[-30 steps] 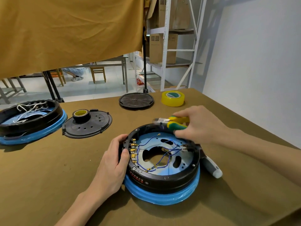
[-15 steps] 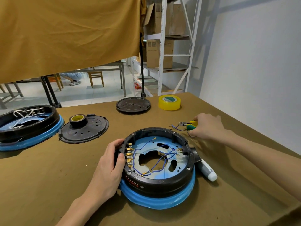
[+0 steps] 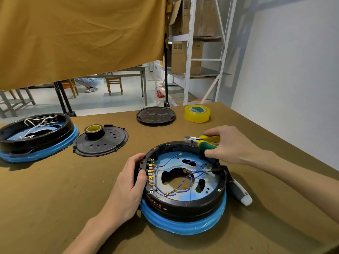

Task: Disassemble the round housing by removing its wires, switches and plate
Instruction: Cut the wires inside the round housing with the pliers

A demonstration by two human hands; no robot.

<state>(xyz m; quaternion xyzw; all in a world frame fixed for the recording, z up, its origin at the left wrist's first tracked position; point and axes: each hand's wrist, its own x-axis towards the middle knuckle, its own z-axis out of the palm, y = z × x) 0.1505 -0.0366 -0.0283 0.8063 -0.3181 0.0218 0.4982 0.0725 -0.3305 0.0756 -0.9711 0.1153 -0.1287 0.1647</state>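
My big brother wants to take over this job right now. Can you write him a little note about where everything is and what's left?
Left hand: grips the near-left rim of the round housing, steadying it on the table.
Right hand: holds the green-and-yellow pliers over the housing's far rim, tips pointing left.
Done, judging by how things lie: the cover is off and the inside is open.
Left: blue wires still run across the blue plate; the gold terminals on the left wall remain, and so does the plate.
A screwdriver lies right of the housing.
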